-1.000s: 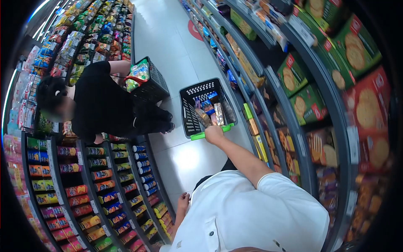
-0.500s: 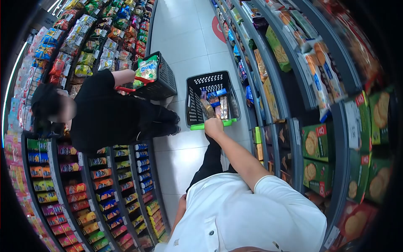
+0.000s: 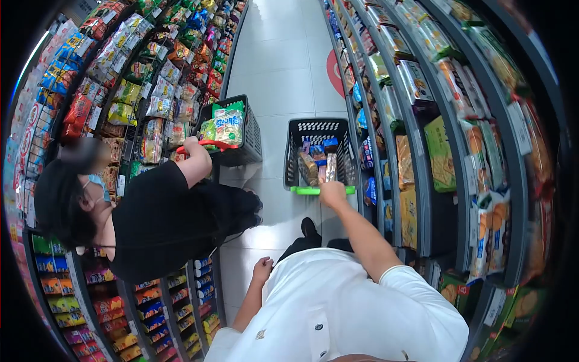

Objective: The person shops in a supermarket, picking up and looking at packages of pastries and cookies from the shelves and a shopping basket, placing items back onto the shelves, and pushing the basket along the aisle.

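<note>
In the head view, my right hand (image 3: 333, 194) is closed around the green handle (image 3: 305, 190) at the near side of a black shopping basket (image 3: 292, 158). Inside the basket lie a long brownish-gold snack package (image 3: 309, 169), a blue packet (image 3: 330, 145) and a pale narrow pack (image 3: 331, 168), among other packets. My left hand (image 3: 263, 269) hangs beside my white shirt, its fingers loosely curled and nothing visible in them.
On my left stands a person in black (image 3: 160, 223), one hand on the red handle (image 3: 220, 144) of another black basket (image 3: 253, 136) holding green snack bags. Shelves of packaged food (image 3: 416, 151) line both sides of the tiled aisle (image 3: 271, 78).
My right hand has gone from beside the gold package to the basket handle; that package now rests lower in the basket. The shelves and the other person have shifted in view.
</note>
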`<state>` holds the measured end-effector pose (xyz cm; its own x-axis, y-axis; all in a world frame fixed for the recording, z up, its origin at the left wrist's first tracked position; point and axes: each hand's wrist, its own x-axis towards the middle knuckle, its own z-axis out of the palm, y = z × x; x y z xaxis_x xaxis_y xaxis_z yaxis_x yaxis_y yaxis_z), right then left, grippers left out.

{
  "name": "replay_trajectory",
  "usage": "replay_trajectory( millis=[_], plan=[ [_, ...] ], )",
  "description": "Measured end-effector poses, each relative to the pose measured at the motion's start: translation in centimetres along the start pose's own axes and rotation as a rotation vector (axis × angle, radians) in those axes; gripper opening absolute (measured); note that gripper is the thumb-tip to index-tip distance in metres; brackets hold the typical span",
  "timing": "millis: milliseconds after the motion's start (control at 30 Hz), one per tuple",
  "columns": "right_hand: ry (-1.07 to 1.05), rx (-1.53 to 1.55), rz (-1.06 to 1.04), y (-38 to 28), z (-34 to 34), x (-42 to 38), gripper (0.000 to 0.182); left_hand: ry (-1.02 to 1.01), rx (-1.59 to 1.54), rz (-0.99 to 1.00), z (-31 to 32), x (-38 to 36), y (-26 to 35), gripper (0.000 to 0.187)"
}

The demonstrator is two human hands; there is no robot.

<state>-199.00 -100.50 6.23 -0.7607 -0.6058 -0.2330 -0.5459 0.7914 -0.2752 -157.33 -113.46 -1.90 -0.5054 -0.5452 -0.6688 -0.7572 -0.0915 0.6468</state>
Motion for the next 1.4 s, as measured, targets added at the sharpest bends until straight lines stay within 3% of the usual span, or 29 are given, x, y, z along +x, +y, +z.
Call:
replay_trajectory(
  millis=[67, 133, 233, 333, 567, 733, 833, 900, 1033, 1100, 1267, 1400],
  plan=[
    [-0.036, -0.027, -0.025, 0.9, -1.1, 2.7, 0.02, 0.002, -0.098, -0.03, -0.7, 0.7, 1.9, 0.047],
    [-0.024, -0.055, -0.014, 1.5, -1.6, 6.1, 0.02, 0.013, 0.088, 0.028, -1.1, 1.6, 1.3, 0.043],
    [-0.023, -0.058, -0.045, 1.5, -3.1, 10.4, 0.021, -0.012, -0.06, -0.129, -0.7, 1.8, 1.3, 0.037],
    [-0.01, -0.061, -0.043, 2.5, -3.8, 15.1, 0.02, -0.067, 0.054, -0.206, -0.7, -0.4, 8.4, 0.036],
    [0.039, -0.049, 0.0, 4.2, -6.5, 27.0, 0.02, -0.066, 0.094, -0.137, 1.5, 5.7, 14.6, 0.037],
    [-0.105, 0.03, -0.158, 5.3, -11.8, 34.4, 0.03, -0.02, 0.078, -0.087, 3.7, 11.5, 21.9, 0.035],
    [-0.121, 0.011, -0.144, 6.0, -14.5, 38.4, 0.027, 0.043, 0.026, -0.023, 5.3, 15.1, 26.1, 0.034],
    [-0.149, -0.012, -0.132, 6.1, -15.5, 40.9, 0.025, 0.156, -0.148, 0.032, 2.2, 16.8, 32.1, 0.034],
    [-0.129, 0.0, -0.171, 7.2, -15.1, 45.7, 0.022, 0.433, -0.786, 0.146, -11.1, 14.9, 56.1, 0.033],
    [-0.141, -0.027, -0.17, 6.8, -17.0, 47.9, 0.021, 0.456, -0.869, 0.172, -13.2, 15.7, 60.0, 0.032],
    [-0.126, 0.006, -0.147, 7.4, -18.2, 54.5, 0.019, 0.226, -0.067, 0.003, -3.2, 27.8, 42.0, 0.031],
    [-0.057, 0.008, -0.144, 7.7, -20.0, 59.8, 0.018, 0.102, 0.199, 0.025, -2.3, 37.0, 38.8, 0.03]
  ],
)
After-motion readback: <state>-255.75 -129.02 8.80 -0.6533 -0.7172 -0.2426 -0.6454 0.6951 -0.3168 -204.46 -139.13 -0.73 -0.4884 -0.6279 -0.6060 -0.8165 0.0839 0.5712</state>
